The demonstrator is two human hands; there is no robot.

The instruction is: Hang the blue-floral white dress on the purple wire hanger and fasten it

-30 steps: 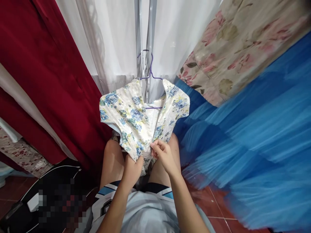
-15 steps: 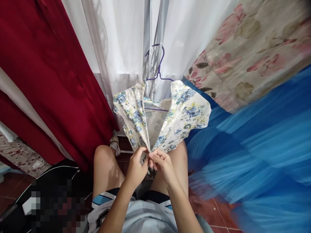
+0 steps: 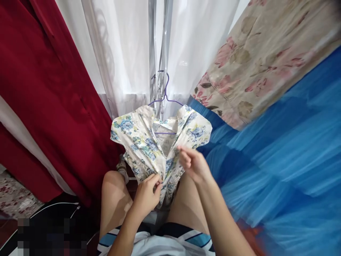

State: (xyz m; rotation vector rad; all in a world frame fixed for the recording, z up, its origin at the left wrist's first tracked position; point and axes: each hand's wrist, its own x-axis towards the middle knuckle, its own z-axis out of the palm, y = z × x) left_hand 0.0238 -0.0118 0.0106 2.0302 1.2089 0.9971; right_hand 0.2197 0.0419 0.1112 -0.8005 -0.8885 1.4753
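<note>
A white dress (image 3: 145, 145) with blue and yellow-green flowers and short cap sleeves hangs in front of me on a purple wire hanger (image 3: 166, 94). Its V-shaped opening runs down to a small zipper pull (image 3: 165, 156) at the middle. Below the pull, my left hand (image 3: 149, 188) pinches the fabric beside the zipper line. My right hand (image 3: 194, 163), slightly blurred, is over the right side of the opening with its fingers curled; I see nothing in them. The dress's lower part falls between my knees, partly hidden by my left hand.
White curtains (image 3: 128, 46) and grey ribbons (image 3: 160, 39) hang behind the hanger. Red cloth (image 3: 61, 89) drapes on the left. A pink-flowered beige fabric (image 3: 255, 67) and blue tulle (image 3: 255, 170) fill the right. A black item with white edging (image 3: 50, 217) lies lower left.
The zipper pull sits higher on the dress and the opening is shorter. My right hand has left the pull and moved up and right. My left hand has shifted slightly down and left.
</note>
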